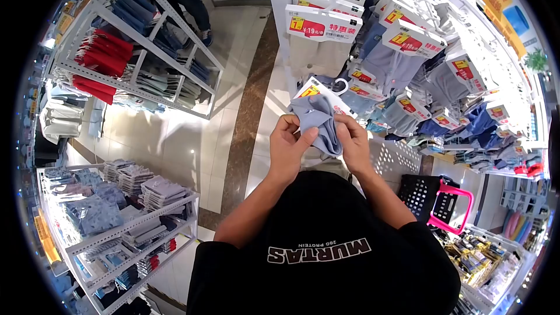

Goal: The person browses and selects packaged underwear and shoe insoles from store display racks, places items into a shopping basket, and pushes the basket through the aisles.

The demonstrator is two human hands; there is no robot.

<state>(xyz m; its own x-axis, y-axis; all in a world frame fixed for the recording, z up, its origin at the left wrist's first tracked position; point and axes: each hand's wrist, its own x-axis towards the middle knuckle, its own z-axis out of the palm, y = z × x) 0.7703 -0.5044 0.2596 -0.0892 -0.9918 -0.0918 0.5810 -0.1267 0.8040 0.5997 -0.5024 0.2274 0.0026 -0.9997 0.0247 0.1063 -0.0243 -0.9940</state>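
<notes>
In front of my chest, both hands hold a bunched blue-grey garment (318, 118). My left hand (290, 141) grips its left side, thumb on top. My right hand (353, 143) pinches its right edge, with the fingers curled behind. Just beyond the garment is a white price card (308, 90) with a white hanger hook (340, 86); the fabric partly hides the card. The garment's exact kind cannot be made out because of the folds.
Racks of hanging clothes with price cards (324, 23) stand ahead and to the right. A black basket (417, 195) with a pink handle (469, 204) is at lower right. White shelving with folded clothes (166, 192) stands at left, and a person's legs (195, 6) show farther back.
</notes>
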